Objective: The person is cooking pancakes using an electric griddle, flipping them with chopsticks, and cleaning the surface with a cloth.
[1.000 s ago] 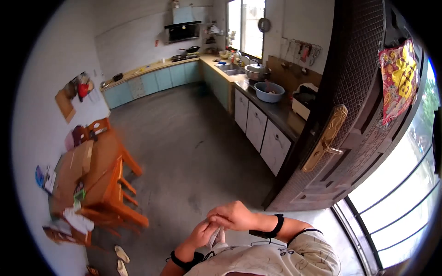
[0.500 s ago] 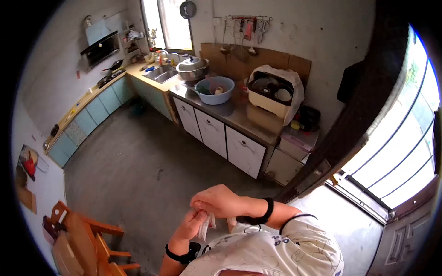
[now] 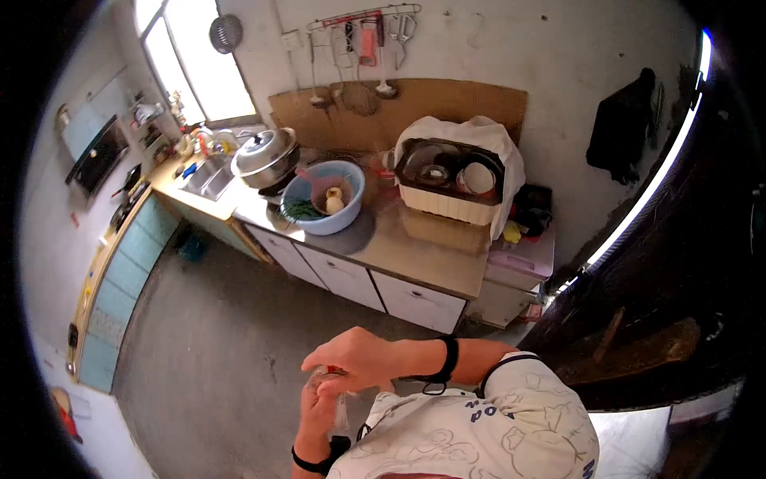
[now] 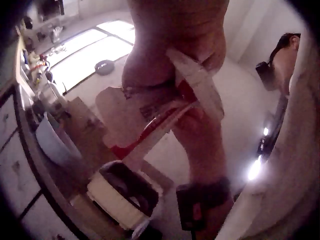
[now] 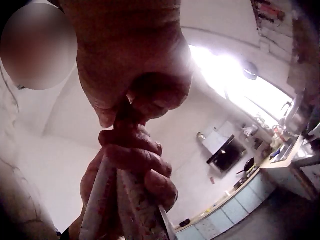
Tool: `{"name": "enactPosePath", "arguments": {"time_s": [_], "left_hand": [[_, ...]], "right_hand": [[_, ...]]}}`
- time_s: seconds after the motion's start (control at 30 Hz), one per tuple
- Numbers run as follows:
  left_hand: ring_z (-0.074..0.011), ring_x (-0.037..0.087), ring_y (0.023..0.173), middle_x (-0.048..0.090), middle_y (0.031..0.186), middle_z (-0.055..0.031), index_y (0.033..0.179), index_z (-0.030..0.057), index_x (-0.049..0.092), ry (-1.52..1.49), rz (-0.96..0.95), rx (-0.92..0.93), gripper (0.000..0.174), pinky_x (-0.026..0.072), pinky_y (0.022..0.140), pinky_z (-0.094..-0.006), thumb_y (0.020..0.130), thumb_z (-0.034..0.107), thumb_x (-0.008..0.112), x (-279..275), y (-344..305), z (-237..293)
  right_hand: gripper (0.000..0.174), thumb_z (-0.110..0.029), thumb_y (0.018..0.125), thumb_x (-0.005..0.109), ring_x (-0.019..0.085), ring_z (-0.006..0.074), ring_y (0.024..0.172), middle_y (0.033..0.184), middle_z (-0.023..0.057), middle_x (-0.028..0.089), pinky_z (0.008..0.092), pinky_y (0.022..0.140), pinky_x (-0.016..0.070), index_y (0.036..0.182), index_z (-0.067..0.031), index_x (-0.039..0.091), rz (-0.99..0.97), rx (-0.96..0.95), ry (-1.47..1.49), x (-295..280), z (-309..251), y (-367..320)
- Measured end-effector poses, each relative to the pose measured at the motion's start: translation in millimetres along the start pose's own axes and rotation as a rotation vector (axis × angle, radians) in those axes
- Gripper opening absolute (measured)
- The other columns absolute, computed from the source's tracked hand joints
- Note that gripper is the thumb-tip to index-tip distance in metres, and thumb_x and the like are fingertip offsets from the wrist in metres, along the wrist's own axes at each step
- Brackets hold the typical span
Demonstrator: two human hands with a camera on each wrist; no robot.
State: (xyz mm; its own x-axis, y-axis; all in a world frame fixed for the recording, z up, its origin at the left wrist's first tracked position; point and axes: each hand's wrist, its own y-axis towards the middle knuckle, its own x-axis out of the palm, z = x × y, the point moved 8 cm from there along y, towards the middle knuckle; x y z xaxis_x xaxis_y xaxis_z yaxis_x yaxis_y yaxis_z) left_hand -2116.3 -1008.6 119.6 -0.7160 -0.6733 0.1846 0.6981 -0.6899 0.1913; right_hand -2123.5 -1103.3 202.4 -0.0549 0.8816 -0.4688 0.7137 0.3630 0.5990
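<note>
Gripping a red-and-white packet (image 5: 137, 205) w/ both hands, the person stands facing the kitchen desk (image 3: 383, 235), forearms drawn in front of the patterned shirt (image 3: 495, 427). L hand (image 3: 317, 409) has its fingers curled round the packet, which sticks out below them in the R wrist view. R hand (image 3: 359, 359) sits just above, touching L hand, fingers bent in at the packet's top end; exact pinch spot is too dark to tell. Black bands on both wrists.

On the desk: blue basin (image 3: 319, 227) w/ greens, a pinkish strainer (image 3: 325, 191) & pale round items inside; lidded metal pot (image 3: 259, 156) just beside it, near the sink (image 3: 209, 180); cream crate (image 3: 447, 203) w/ bowls at the other end, white plastic sheet (image 3: 511, 152) draped behind. Cardboard (image 3: 463, 96) leans on the wall, utensil rail (image 3: 367, 16) above it w/ ladles etc. hanging. Black item (image 3: 622, 128) hangs on the wall at R.
</note>
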Motion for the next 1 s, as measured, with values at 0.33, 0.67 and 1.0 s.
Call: {"name": "enactPosePath", "arguments": {"time_s": [0.33,0.67,1.0], "left_hand": [[-0.0095,0.045,0.084,0.052,0.092,0.0001,0.105,0.0002,0.052,0.101,-0.244,-0.152,0.021,0.0384,0.073,-0.0221,0.091,0.013,0.044,-61,185,-53],[-0.0078,0.046,0.083,0.053,0.092,0.0020,0.103,0.0010,0.054,0.041,-0.561,-0.298,0.023,0.0388,0.071,-0.0222,0.093,0.019,0.044,-73,264,-93],[-0.0098,0.049,0.086,0.054,0.097,-0.0005,0.108,-0.0013,0.053,0.028,-0.448,-0.351,0.025,0.0394,0.074,-0.0245,0.089,0.013,0.047,-81,307,-114]], "right_hand": [[0.014,-0.020,0.074,0.060,0.060,0.0285,0.063,0.070,0.0092,0.060,0.0376,0.054,0.0470,0.081,-0.0086,0.059,0.200,0.158,-0.333,-73,140,48],[0.022,-0.029,0.072,0.068,0.056,0.0215,0.054,0.063,0.0048,0.057,0.0304,0.048,0.0426,0.074,-0.0092,0.058,0.298,0.337,-0.179,-131,208,56],[0.027,-0.031,0.071,0.069,0.053,0.0201,0.050,0.058,0.0027,0.052,0.0303,0.045,0.0396,0.070,-0.0091,0.053,0.454,0.187,-0.125,-193,248,60]]}}
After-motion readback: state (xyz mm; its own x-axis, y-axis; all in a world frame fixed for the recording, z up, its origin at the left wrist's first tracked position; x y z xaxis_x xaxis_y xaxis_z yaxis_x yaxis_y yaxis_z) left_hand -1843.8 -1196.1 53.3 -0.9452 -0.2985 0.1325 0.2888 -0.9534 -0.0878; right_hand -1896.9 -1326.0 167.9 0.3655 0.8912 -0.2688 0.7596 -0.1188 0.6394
